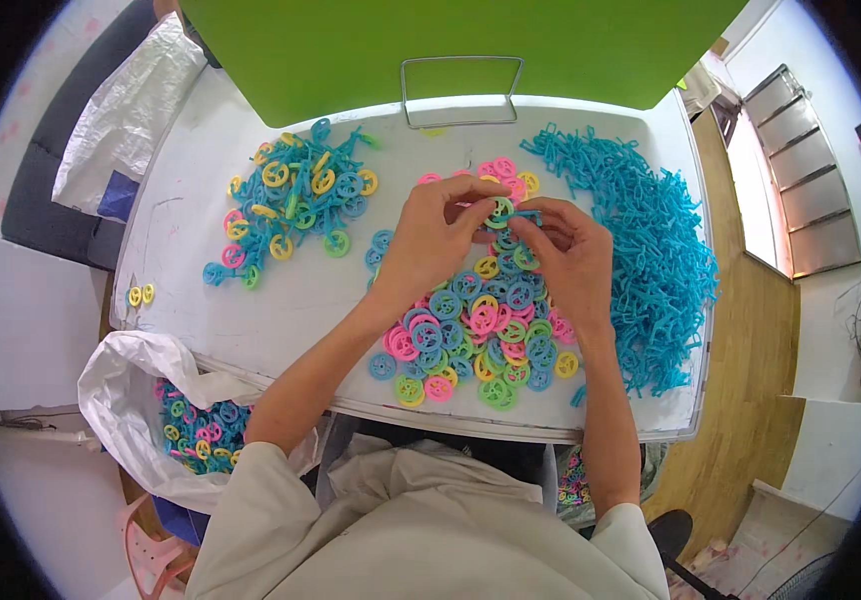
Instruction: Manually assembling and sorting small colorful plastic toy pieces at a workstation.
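Note:
Over the middle of the white table (191, 300), my left hand (429, 240) pinches a small green plastic wheel (499, 211) between thumb and fingers. Right beside it, my right hand (579, 250) grips a small blue plastic piece (526, 215), its end against the wheel; how far they are joined I cannot tell. Beneath both hands spreads a heap of loose wheels (484, 320) in pink, blue, green and yellow. To the right lies a large mound of blue plastic pieces (656, 250). On the left sits a pile of blue pieces with wheels on them (296, 195).
A green panel (471, 50) with a wire stand (463, 122) borders the table's far side. Two yellow wheels (141, 294) lie near the left edge. An open white sack (131, 360) of blue pieces with coloured wheels stands at front left. Another bag (576, 480) holds small coloured parts.

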### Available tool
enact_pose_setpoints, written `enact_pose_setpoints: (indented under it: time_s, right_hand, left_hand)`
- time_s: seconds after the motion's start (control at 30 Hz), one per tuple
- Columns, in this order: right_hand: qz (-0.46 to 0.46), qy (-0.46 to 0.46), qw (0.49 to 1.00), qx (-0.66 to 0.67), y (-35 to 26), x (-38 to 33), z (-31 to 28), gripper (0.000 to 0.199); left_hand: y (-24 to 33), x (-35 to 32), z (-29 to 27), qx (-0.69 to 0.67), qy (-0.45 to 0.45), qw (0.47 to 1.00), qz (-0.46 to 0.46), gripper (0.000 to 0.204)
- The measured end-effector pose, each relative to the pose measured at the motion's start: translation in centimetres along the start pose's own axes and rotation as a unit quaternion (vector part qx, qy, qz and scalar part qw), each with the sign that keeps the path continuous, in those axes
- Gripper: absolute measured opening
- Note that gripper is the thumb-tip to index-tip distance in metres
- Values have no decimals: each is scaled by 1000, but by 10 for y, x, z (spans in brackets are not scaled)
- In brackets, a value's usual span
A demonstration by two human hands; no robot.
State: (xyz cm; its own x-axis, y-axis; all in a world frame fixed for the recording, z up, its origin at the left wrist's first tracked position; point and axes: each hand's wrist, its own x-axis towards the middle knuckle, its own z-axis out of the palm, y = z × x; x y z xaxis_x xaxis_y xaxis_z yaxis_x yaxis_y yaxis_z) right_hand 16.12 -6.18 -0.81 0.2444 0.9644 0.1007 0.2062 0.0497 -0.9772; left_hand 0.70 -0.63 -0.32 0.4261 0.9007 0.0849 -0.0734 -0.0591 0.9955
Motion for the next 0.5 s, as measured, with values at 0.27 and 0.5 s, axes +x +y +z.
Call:
enact_pose_setpoints:
  time_s: [0.27, 0.5]
  right_hand:
    - [48, 18, 996, 73, 15, 4, 1, 19]
    - [83, 60, 980, 170, 23, 2, 9, 22]
  left_hand:
    - [3, 1, 1, -71, 2, 997, -43, 23]
    - [-3, -2, 7, -86, 22, 994, -57, 25]
